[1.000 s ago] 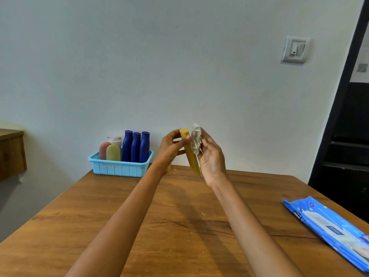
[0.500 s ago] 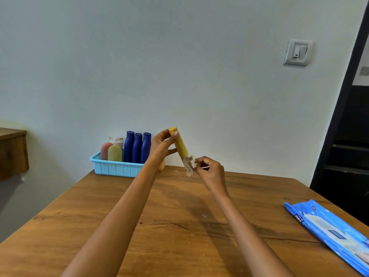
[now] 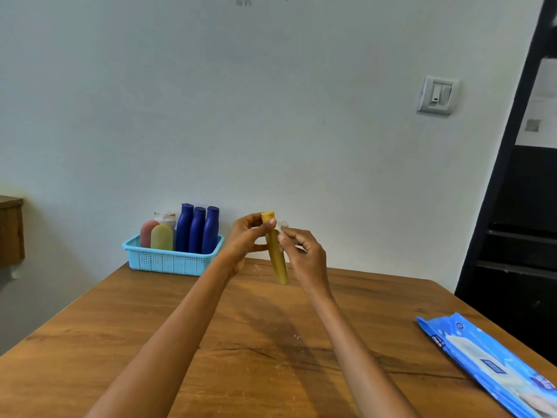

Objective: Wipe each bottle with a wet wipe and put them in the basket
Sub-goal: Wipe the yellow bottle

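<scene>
A slim yellow bottle (image 3: 276, 257) is held nearly upright above the far middle of the wooden table (image 3: 241, 342). My left hand (image 3: 248, 239) pinches its cap end. My right hand (image 3: 304, 254) grips a small crumpled wet wipe (image 3: 283, 225) against the bottle's upper right side. The light blue basket (image 3: 168, 260) stands at the table's far left edge and holds three dark blue bottles (image 3: 197, 230), a pink one (image 3: 147, 232), a pale yellow one (image 3: 162, 236) and a white one (image 3: 165, 218) behind them.
A blue pack of wet wipes (image 3: 488, 360) lies at the table's right edge. A light switch (image 3: 437, 95) is on the wall. A dark doorway (image 3: 518, 206) is at the right. A wooden cabinet (image 3: 10, 230) stands off to the left.
My right hand slid the wipe down to the bottle's lower end, then back up near the cap. The bottle tilted left at the top, then returned to nearly upright.
</scene>
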Motion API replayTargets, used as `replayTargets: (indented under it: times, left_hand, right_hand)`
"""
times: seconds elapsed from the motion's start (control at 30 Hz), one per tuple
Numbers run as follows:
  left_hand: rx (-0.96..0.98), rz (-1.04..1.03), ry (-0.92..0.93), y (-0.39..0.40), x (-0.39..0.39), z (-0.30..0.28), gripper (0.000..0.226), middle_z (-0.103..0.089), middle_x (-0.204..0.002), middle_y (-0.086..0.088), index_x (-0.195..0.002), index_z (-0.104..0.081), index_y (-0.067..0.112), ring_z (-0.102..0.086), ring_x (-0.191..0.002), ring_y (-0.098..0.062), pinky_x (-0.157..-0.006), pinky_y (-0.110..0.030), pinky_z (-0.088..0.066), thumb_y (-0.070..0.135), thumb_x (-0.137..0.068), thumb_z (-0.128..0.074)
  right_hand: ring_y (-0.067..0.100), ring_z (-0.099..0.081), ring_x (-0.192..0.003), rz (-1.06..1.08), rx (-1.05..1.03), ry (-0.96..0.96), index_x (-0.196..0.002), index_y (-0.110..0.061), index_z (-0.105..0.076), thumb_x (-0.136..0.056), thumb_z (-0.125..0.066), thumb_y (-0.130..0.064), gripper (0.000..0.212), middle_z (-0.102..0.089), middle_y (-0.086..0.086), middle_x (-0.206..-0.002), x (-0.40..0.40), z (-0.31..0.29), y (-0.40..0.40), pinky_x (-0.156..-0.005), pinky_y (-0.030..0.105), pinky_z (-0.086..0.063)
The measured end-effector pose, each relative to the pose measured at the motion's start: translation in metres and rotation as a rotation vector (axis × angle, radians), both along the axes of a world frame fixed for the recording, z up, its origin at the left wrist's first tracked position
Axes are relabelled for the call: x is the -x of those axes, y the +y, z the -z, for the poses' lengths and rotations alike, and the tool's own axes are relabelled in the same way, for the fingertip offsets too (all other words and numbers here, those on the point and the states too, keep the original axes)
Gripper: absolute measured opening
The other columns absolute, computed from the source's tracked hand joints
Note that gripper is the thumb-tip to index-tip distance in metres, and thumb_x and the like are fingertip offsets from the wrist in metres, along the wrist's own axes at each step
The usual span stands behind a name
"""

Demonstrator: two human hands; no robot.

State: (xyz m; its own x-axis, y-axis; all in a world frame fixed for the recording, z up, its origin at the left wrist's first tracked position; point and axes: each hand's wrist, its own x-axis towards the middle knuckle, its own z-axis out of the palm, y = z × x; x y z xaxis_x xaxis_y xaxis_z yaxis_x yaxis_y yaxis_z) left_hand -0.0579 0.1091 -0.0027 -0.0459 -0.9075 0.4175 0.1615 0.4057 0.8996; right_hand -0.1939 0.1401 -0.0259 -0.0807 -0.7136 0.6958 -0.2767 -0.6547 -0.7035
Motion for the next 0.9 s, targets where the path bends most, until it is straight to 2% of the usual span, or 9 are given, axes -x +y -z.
replayTargets:
  times: [0.1, 0.17, 0.3, 0.4, 0.53, 0.63, 0.7, 0.83, 0.9]
  left_hand:
    - [0.001, -0.026, 0.026, 0.001, -0.007, -0.002, 0.032, -0.065, -0.105, -0.006, -0.115, -0.061, 0.011, -0.063, -0.098, -0.018, -0.066, -0.026, -0.057, 0.024, -0.087, -0.065]
    - [-0.004, -0.046, 0.076, 0.0, -0.011, -0.003, 0.026, -0.065, -0.102, -0.003, -0.111, -0.061, 0.013, -0.062, -0.096, -0.016, -0.064, -0.025, -0.057, 0.021, -0.087, -0.064]
    - [-0.006, -0.055, 0.08, -0.001, -0.013, -0.004, 0.027, -0.065, -0.102, -0.001, -0.112, -0.06, 0.013, -0.061, -0.099, -0.016, -0.073, -0.031, -0.056, 0.02, -0.086, -0.065]
    - [-0.031, -0.024, 0.036, -0.002, -0.01, -0.001, 0.03, -0.066, -0.1, -0.003, -0.114, -0.061, 0.01, -0.062, -0.098, -0.018, -0.071, -0.03, -0.057, 0.021, -0.086, -0.065]
    - [-0.04, 0.046, -0.021, 0.0, -0.006, 0.003, 0.029, -0.068, -0.094, -0.004, -0.112, -0.062, 0.009, -0.065, -0.088, -0.015, -0.06, -0.021, -0.054, 0.023, -0.087, -0.064]
    - [-0.014, 0.077, 0.021, 0.0, -0.007, -0.003, 0.03, -0.067, -0.099, -0.005, -0.114, -0.061, 0.01, -0.065, -0.094, -0.017, -0.067, -0.027, -0.056, 0.023, -0.087, -0.063]
    - [0.003, 0.083, 0.038, 0.002, -0.008, -0.007, 0.032, -0.066, -0.101, -0.005, -0.117, -0.06, 0.01, -0.063, -0.096, -0.018, -0.07, -0.03, -0.057, 0.022, -0.088, -0.061]
    - [-0.002, 0.149, 0.081, 0.005, -0.011, -0.008, 0.029, -0.063, -0.107, -0.007, -0.117, -0.058, 0.011, -0.062, -0.098, -0.02, -0.074, -0.035, -0.058, 0.019, -0.089, -0.057]
    - [-0.03, 0.243, 0.054, 0.006, -0.011, -0.006, 0.031, -0.062, -0.112, -0.009, -0.116, -0.058, 0.012, -0.062, -0.1, -0.021, -0.073, -0.034, -0.057, 0.022, -0.086, -0.058]
  right_hand:
    - [0.006, -0.06, -0.083, 0.023, 0.096, 0.144, -0.097, -0.012, -0.071, -0.084, -0.067, -0.027, 0.02, -0.062, -0.006, -0.092, -0.004, 0.004, 0.003, -0.065, 0.009, -0.047]
    - [0.002, -0.058, -0.079, 0.062, 0.125, 0.246, -0.09, -0.014, -0.071, -0.081, -0.071, -0.025, 0.015, -0.061, -0.008, -0.088, -0.004, 0.013, 0.002, -0.063, 0.009, -0.046]
    - [-0.005, -0.057, -0.076, 0.116, 0.043, 0.215, -0.083, -0.022, -0.059, -0.078, -0.074, -0.023, 0.016, -0.06, -0.015, -0.082, 0.003, 0.026, 0.0, -0.06, 0.006, -0.045]
    - [-0.008, -0.057, -0.076, 0.107, 0.043, 0.193, -0.095, -0.022, -0.057, -0.079, -0.073, -0.021, 0.023, -0.06, -0.015, -0.085, 0.0, 0.021, 0.002, -0.06, 0.005, -0.045]
    - [-0.009, -0.054, -0.082, 0.136, 0.148, 0.174, -0.107, -0.017, -0.068, -0.083, -0.068, -0.015, 0.024, -0.065, -0.012, -0.097, -0.009, 0.005, 0.002, -0.068, 0.003, -0.042]
    - [-0.007, -0.056, -0.085, 0.116, 0.078, 0.024, -0.112, -0.015, -0.067, -0.086, -0.065, -0.019, 0.026, -0.064, -0.012, -0.101, -0.01, 0.004, 0.002, -0.068, 0.001, -0.043]
    - [0.002, -0.06, -0.089, 0.105, -0.014, -0.063, -0.113, -0.014, -0.067, -0.088, -0.062, -0.022, 0.027, -0.067, -0.007, -0.103, -0.008, 0.008, 0.0, -0.069, 0.005, -0.047]
    - [0.014, -0.066, -0.093, 0.023, -0.248, -0.133, -0.106, -0.018, -0.068, -0.091, -0.058, -0.021, 0.019, -0.07, 0.0, -0.1, 0.004, 0.019, -0.011, -0.079, 0.029, -0.056]
    - [0.018, -0.067, -0.093, -0.018, -0.324, -0.155, -0.101, -0.02, -0.068, -0.093, -0.056, -0.019, 0.014, -0.07, 0.001, -0.098, 0.008, 0.019, -0.012, -0.079, 0.031, -0.057]
